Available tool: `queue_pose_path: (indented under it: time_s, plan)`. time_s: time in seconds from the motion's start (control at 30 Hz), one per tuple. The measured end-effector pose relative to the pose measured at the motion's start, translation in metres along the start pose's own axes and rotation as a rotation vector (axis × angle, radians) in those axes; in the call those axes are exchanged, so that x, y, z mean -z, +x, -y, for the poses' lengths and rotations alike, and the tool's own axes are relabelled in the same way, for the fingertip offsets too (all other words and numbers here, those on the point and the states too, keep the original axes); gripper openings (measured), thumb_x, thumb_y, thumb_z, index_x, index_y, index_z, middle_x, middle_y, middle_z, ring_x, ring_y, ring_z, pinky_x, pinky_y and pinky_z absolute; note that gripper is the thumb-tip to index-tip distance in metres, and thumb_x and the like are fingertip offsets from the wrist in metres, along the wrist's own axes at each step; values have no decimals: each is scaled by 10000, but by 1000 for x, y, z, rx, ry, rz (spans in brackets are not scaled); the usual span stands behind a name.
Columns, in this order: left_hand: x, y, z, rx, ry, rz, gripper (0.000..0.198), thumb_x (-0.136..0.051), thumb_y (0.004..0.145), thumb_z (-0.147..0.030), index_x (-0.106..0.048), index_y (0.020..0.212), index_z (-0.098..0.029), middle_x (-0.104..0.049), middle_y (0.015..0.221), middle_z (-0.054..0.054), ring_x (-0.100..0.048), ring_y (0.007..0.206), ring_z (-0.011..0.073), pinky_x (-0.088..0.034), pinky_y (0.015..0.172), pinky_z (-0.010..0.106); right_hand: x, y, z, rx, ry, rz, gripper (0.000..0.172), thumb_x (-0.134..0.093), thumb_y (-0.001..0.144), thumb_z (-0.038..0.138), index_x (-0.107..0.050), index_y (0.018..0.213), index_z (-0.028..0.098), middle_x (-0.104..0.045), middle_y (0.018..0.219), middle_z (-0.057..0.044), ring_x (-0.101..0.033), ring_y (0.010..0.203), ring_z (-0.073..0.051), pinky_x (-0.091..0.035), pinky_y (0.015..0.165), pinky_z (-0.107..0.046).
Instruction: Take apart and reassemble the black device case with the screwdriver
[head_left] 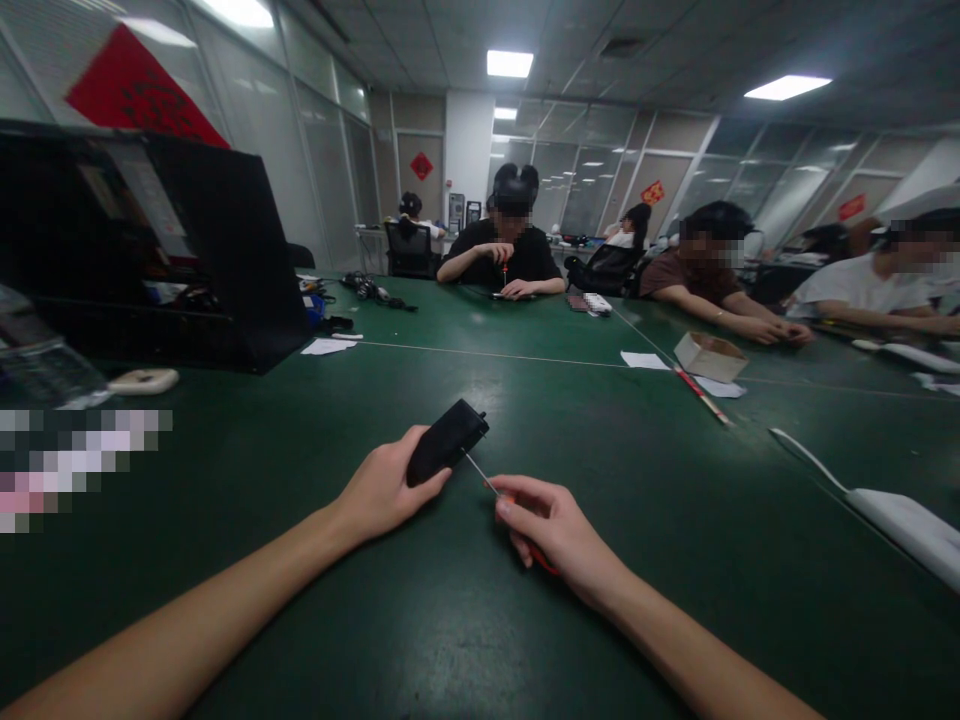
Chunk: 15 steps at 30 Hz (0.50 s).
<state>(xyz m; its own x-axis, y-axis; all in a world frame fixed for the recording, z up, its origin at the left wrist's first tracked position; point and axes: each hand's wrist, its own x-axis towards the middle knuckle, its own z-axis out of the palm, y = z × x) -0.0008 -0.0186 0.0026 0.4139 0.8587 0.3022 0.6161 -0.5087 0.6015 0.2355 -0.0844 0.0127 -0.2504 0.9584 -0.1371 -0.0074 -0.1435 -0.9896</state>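
Note:
A black box-shaped device [448,440] with a small knob at its far end is tilted up off the green table [465,630]. My left hand [390,482] is wrapped around its near part, thumb along the lower side. Between the fingers and thumb of my right hand [556,530] is a screwdriver [481,474] with an orange-red handle. Its thin metal shaft points up and left, with the tip at the device's right-hand side; whether the tip sits in a screw is too small to tell. My right palm hides most of the handle.
A large black open case [217,260] stands at the left, near a clear plastic bottle [45,350]. To the right are a small open box [709,357], a red-and-white stick [701,395] and a white power strip [900,525]. Several people sit around the table.

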Motion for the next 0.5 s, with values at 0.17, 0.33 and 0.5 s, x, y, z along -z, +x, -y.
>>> queue_pose_path:
  time_s: [0.17, 0.33, 0.5]
  plan:
    - [-1, 0, 1, 3, 11, -4, 418, -580, 882, -458, -519, 1193, -185, -664, 868, 46, -619, 701, 198, -427, 621, 288, 0, 2, -1, -7, 58, 10, 387, -615, 872, 450, -703, 1080, 135, -674, 774, -35, -472, 485, -70, -377, 474, -223]
    - [-1, 1, -1, -22, -8, -27, 385, -574, 886, -444, -530, 1162, -180, -656, 837, 38, -608, 677, 187, -426, 612, 283, 1, 1, -1, 13, -1, 9, 399, -704, 814, 426, -693, 1103, 151, -639, 745, -1, -482, 504, -73, -406, 505, -233]
    - [0, 1, -1, -30, -17, -13, 406, -576, 883, -445, -519, 1190, -186, -662, 860, 42, -616, 692, 192, -434, 624, 284, 2, 1, -3, -2, -86, 1, 514, -718, 803, 460, -640, 1209, 155, -511, 586, 71, -440, 411, -67, -326, 413, -210]
